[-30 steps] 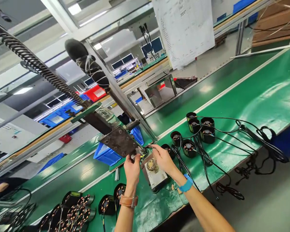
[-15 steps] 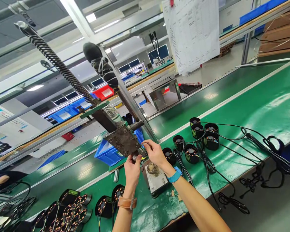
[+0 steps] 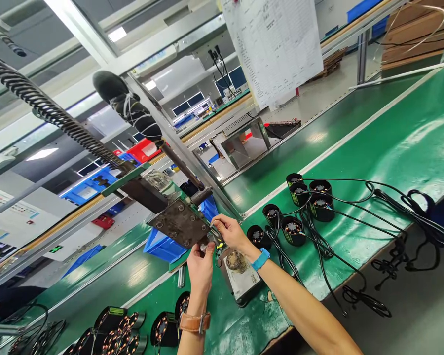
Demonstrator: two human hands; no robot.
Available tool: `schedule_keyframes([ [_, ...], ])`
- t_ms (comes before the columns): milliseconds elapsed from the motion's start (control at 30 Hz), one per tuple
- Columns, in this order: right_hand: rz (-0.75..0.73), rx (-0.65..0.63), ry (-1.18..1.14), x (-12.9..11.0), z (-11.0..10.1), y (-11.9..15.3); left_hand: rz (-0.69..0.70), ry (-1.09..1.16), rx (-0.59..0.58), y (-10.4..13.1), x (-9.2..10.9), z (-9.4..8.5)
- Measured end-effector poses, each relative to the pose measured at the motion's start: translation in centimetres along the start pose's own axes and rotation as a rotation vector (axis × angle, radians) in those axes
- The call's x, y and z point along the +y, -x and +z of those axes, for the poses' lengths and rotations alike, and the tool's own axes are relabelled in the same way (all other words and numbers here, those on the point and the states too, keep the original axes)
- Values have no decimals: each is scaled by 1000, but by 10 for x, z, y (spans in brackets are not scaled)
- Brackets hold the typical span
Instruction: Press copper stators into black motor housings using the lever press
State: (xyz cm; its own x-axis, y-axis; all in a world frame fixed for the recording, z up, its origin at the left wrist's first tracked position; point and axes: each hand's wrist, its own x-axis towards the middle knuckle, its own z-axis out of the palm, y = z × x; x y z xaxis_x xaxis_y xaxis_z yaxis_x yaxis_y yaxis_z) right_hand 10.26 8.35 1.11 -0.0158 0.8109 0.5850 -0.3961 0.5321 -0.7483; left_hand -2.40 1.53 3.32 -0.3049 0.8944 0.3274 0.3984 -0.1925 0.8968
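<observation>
My left hand (image 3: 200, 268), with a brown strap at the wrist, is raised to the underside of the hand press (image 3: 179, 222), thumb and fingers closed at its lower end. My right hand (image 3: 232, 232), wearing a blue wristband, pinches at the right side of that same lower end. What either hand grips is too small and too hidden to name. Below them stands the press base (image 3: 240, 281), a pale metal block with a worn round post (image 3: 236, 261) on top. The press has a bolted plate, a large spring (image 3: 55, 111) and a black-wrapped lever (image 3: 133, 106).
Black round fan-like units (image 3: 293, 230) with cables lie right of the press. More such units (image 3: 124, 328) are clustered at lower left. A blue bin (image 3: 166, 245) sits behind the press. Beyond runs a green conveyor (image 3: 266, 167). A paper sheet (image 3: 274, 49) hangs above.
My view has shifted and tilted slightly, so the press lever and spring appear farther left. Both hands stay at the press's lower end, with only slight finger movement.
</observation>
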Motion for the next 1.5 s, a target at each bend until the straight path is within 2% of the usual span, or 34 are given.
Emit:
schedule_keyframes([
  [200, -188, -7, 42, 16, -3, -4, -20, -9, 7, 0, 1, -1],
  [533, -576, -150, 195, 27, -24, -19, -44, 20, 0, -2, -2, -4],
  [733, -661, -272, 281, 22, -37, -32, -20, -22, 0, -3, -2, -5],
  [833, -624, -325, 278, 21, -39, -36, -29, -32, -2, -3, 0, -5],
  [933, -519, -335, 241, 21, -36, -34, -57, -41, 3, -2, 1, -5],
  [1100, -206, -280, 160, 19, -26, -18, -57, -37, -9, 0, 5, -2],
  [1267, 52, -232, 145, 7, -18, -3, -51, 3, -4, 1, 11, 2],
  [1500, 226, -228, 159, -8, -16, -1, -61, 65, -23, 4, 14, 7],
])
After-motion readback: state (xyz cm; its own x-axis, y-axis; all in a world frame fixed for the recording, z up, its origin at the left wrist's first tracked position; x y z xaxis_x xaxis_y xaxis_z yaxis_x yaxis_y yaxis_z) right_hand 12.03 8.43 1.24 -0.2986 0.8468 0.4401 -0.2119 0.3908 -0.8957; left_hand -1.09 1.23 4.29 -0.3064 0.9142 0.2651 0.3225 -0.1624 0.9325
